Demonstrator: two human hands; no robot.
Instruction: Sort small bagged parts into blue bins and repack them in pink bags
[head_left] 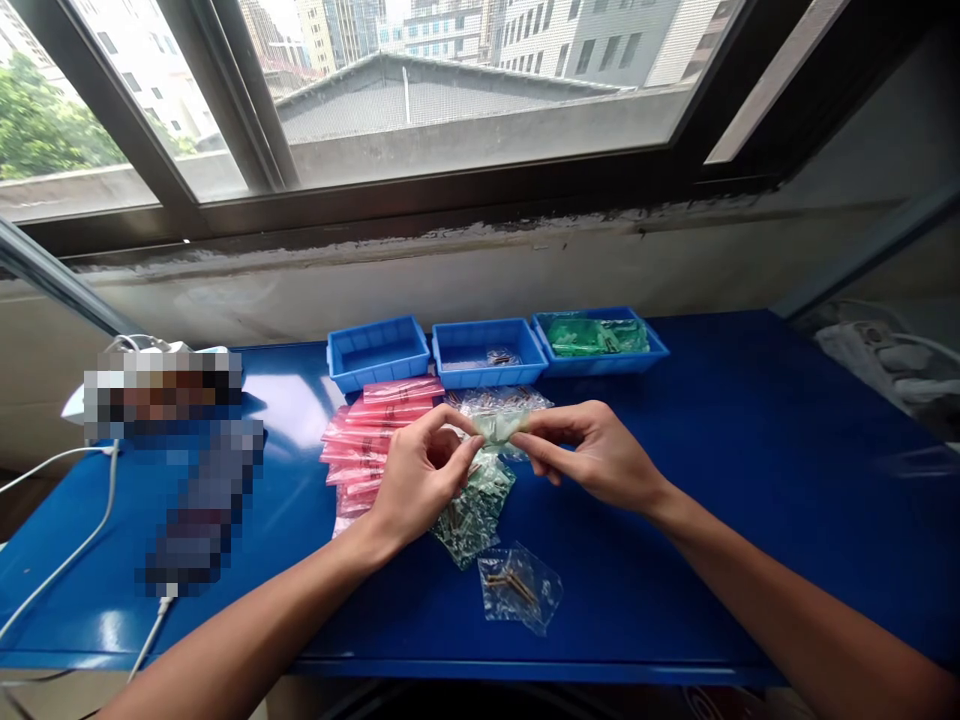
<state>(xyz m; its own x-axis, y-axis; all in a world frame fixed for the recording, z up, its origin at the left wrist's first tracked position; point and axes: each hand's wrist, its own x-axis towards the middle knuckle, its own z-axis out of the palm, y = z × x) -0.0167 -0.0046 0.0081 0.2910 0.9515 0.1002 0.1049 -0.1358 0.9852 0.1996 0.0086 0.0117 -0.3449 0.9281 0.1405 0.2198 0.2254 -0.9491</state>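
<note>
My left hand (420, 475) and my right hand (592, 450) both pinch a small green-tinted plastic bag (495, 425) between thumb and fingers, held just above the blue table (750, 480). Under the hands lies a heap of green bags (472, 510) with small parts inside. A stack of pink bags (371, 435) sits to the left of my left hand. A clear bag with brass-coloured parts (520, 588) lies nearer to me. More clear bags (499, 400) lie behind the hands.
Three blue bins stand in a row at the back: the left bin (377, 352) looks empty, the middle bin (487, 352) holds a clear bag, the right bin (598, 340) holds green bags. A blurred object and white cable (67, 555) lie at left. A window is behind.
</note>
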